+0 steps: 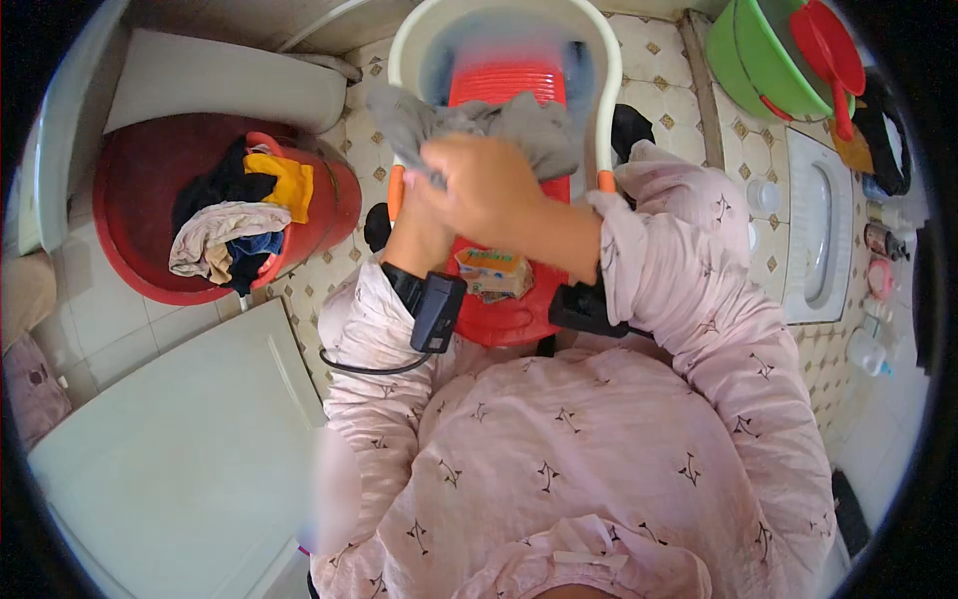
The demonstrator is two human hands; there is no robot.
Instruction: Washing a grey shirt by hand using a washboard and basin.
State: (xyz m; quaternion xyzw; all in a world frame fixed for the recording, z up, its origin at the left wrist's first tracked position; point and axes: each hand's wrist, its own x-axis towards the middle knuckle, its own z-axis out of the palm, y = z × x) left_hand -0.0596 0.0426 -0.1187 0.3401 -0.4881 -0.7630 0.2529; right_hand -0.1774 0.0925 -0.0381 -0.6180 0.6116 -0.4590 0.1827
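Observation:
A red washboard (507, 82) with a ridged upper part leans in a cream-coloured tub (401, 60). Wet-looking grey cloth (534, 130) lies bunched across the board. My right hand (479, 185), a little blurred, is closed in a fist, with a fold of grey material poking out beside the thumb. Under it is my left hand (427, 222), crossed by the right one so that its fingers are hidden. An orange and white packet, perhaps soap (494, 275), rests on the board's near end, below my wrists.
At left, a red basin (125, 220) holds a tipped red bucket (334, 195) with several garments (235, 225). A white lid-like surface (190, 429) is nearer. At right are a green bucket (743, 50), a red dipper (830, 55), a squat toilet (820, 225) and bottles (878, 240).

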